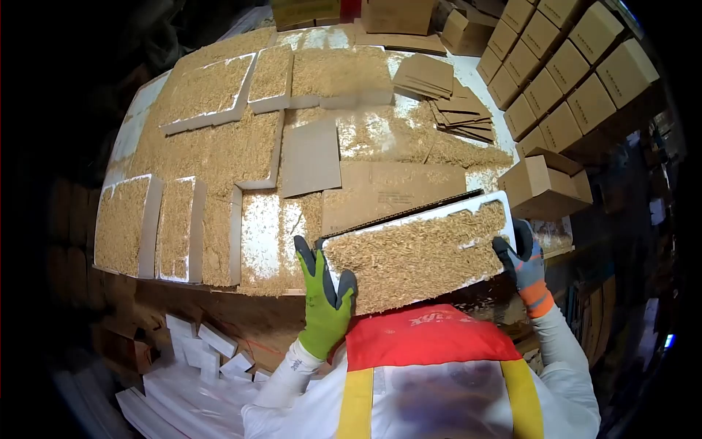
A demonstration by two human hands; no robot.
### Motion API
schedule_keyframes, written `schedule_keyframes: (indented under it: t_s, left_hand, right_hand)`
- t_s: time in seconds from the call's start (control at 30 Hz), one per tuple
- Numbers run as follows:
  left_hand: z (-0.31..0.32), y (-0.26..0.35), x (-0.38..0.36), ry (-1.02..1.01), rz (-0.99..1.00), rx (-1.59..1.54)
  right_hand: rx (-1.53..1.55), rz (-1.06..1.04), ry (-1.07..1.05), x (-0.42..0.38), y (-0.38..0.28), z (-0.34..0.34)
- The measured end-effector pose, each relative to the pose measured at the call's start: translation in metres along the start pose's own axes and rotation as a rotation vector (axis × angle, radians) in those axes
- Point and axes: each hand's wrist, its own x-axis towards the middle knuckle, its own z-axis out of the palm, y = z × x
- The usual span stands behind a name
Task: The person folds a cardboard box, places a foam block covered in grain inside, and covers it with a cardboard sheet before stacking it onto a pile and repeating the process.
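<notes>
A long white foam tray (417,252), packed with tan husk-like bits, is tilted in front of me at the table's near edge. My left hand (323,296), in a green glove with dark fingertips, grips its left end, thumb on the near side. At the right end, my right hand (522,263), in a grey-blue and orange glove, is closed around the side. A dark corrugated edge shows along the tray's far side. Just beyond it lies a flat printed cardboard sheet (395,186), with a smaller grey-brown cardboard piece (312,157) to its left.
Husk-covered white foam blocks or trays (124,227) stand on the table's left and far parts. Cut cardboard pieces (461,110) are piled far right. An open carton (545,186) and stacked closed boxes (567,69) stand on the right. White foam strips (201,347) lie below left.
</notes>
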Motion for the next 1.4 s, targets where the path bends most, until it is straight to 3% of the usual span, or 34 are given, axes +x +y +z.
schedule_keyframes:
  t_s: [0.03, 0.07, 0.1, 0.13, 0.17, 0.23, 0.3, 0.37, 0.43, 0.5, 0.57, 0.63, 0.7, 0.77, 0.83, 0.9, 0.93, 1.0, 1.03, 1.1, 1.13, 1.17, 1.23, 1.27, 1.3, 1.37, 1.4]
  left_hand:
    - [0.000, -0.004, 0.001, 0.031, 0.055, 0.037]
    - [-0.003, 0.007, 0.006, 0.103, -0.127, -0.272]
    - [-0.006, 0.018, 0.012, 0.171, -0.305, -0.582]
    - [-0.008, -0.010, 0.019, 0.287, -0.066, -0.570]
    - [-0.017, -0.013, 0.033, 0.419, -0.004, -0.611]
    - [-0.041, -0.066, 0.058, 0.438, 0.019, -0.271]
    - [-0.035, -0.121, 0.102, 0.220, 0.072, 0.069]
    - [-0.008, -0.153, 0.138, -0.149, -0.034, 0.617]
    - [0.036, -0.222, 0.160, -0.222, 0.048, 0.919]
    - [0.056, -0.259, 0.177, -0.265, 0.120, 1.043]
    - [0.060, -0.277, 0.191, -0.294, 0.034, 0.924]
    - [0.044, -0.266, 0.204, -0.237, 0.127, 0.989]
    - [0.015, -0.221, 0.210, -0.017, 0.088, 0.782]
    - [-0.013, -0.200, 0.215, 0.266, 0.011, 0.569]
    - [-0.051, -0.149, 0.205, 0.243, 0.034, -0.085]
    - [-0.069, -0.088, 0.179, 0.169, 0.112, -0.695]
    - [-0.079, -0.060, 0.164, 0.096, 0.092, -0.677]
    - [-0.087, -0.050, 0.143, -0.060, 0.134, -0.730]
    - [-0.082, -0.040, 0.132, -0.042, 0.077, -0.773]
    - [-0.070, -0.032, 0.117, -0.044, 0.038, -0.924]
    - [-0.071, -0.027, 0.111, -0.114, -0.063, -0.705]
    - [-0.070, -0.015, 0.107, -0.179, -0.160, -0.488]
    - [-0.040, -0.011, 0.086, -0.050, 0.107, -0.418]
    - [-0.037, -0.014, 0.077, -0.081, 0.063, -0.138]
    - [-0.029, -0.027, 0.072, -0.061, 0.104, 0.004]
    - [-0.021, -0.039, 0.067, -0.101, -0.191, -0.369]
    - [-0.021, -0.040, 0.068, -0.096, -0.181, -0.345]
  right_hand:
    - [-0.026, -0.058, 0.014, 0.008, -0.004, 0.007]
    - [-0.309, -0.288, 0.088, 0.015, -0.015, 0.008]
    - [-0.334, -0.275, 0.064, 0.020, -0.009, 0.011]
    - [-0.361, -0.259, 0.041, 0.024, 0.001, 0.014]
    - [-0.389, -0.247, 0.016, 0.028, 0.006, 0.017]
    - [-0.576, -0.317, 0.066, 0.029, 0.010, 0.026]
    - [-0.779, -0.478, 0.093, 0.039, 0.003, 0.026]
    - [-0.663, -0.435, 0.094, 0.043, -0.005, 0.031]
    - [-0.682, -0.480, 0.071, 0.044, -0.002, 0.031]
    - [-0.755, -0.474, -0.024, 0.045, -0.013, 0.029]
    - [-0.650, -0.500, 0.053, 0.049, -0.019, 0.023]
    - [-0.611, -0.551, 0.116, 0.055, -0.023, 0.017]
    - [-0.495, -0.514, 0.030, 0.066, -0.035, 0.011]
    - [-0.542, -0.610, 0.031, 0.081, -0.034, 0.006]
    - [-0.368, -0.501, -0.020, 0.096, -0.056, 0.006]
    - [-0.430, -0.788, 0.116, 0.119, -0.084, 0.008]
    - [-0.408, -0.907, 0.121, 0.130, -0.102, 0.010]
    - [-0.168, -1.022, -0.081, 0.134, -0.139, 0.010]
    - [-0.051, -1.065, -0.194, 0.136, -0.157, 0.011]
    - [-0.306, -0.973, -0.584, 0.142, -0.168, -0.010]
    - [-0.291, -0.753, -0.569, 0.131, -0.175, -0.008]
    - [-0.260, -0.861, -0.645, 0.142, -0.158, -0.012]
    - [-0.211, -0.990, -0.690, 0.146, -0.149, -0.013]
    - [-0.275, -1.066, -0.631, 0.156, -0.120, -0.013]
    - [-0.265, -0.857, -0.801, 0.163, -0.111, -0.011]
    - [-0.361, -0.977, -0.721, 0.172, -0.086, 0.003]
    - [-0.292, -0.948, -0.646, 0.178, -0.070, 0.009]
